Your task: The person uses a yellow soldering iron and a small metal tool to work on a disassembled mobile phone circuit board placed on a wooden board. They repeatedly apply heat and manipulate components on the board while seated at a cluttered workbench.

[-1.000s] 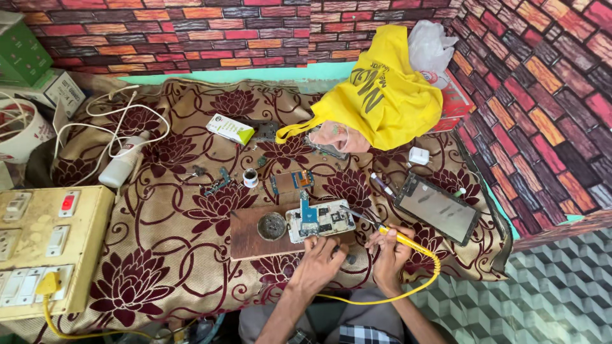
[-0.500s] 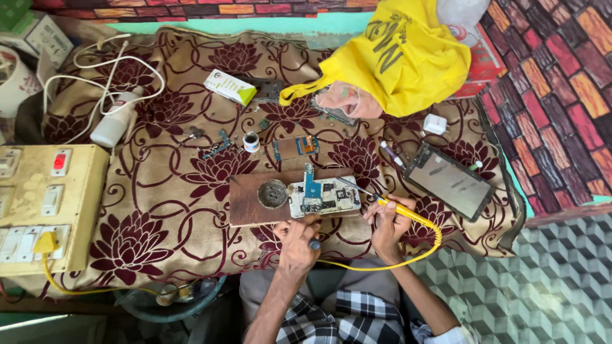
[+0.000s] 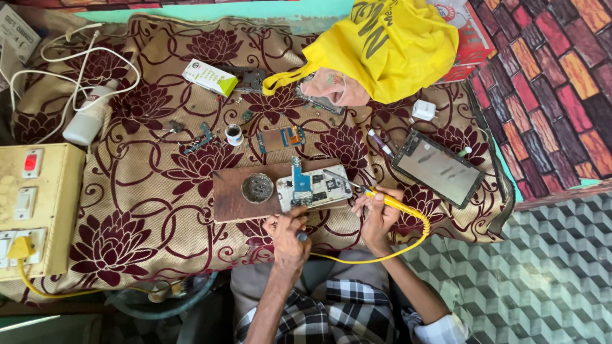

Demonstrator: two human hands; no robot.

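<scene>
While both hands work at the near edge of the table, the scene reads so:

Board: a pale rectangular phone circuit board (image 3: pixel 313 189) with a small blue upright part on it lies on a brown wooden slab (image 3: pixel 231 199), at the slab's right end, on the maroon flower-patterned cloth (image 3: pixel 127 210).
Right hand: the right hand (image 3: pixel 377 213) is closed round a yellow-handled soldering iron (image 3: pixel 389 202); its thin metal tip reaches onto the board's right edge, and its yellow cord loops below the hand.
Left hand: the left hand (image 3: pixel 288 234) sits just below the board, fingers curled on a small dark-tipped tool (image 3: pixel 301 236); what kind, I cannot tell.
Containers: a round grey metal dish (image 3: pixel 257 188) on the slab holds dark wiry matter; a small white pot (image 3: pixel 234 134) stands further up the cloth.
Change: the view has dropped closer since half a second ago; the hands and iron stay at the board.
</scene>
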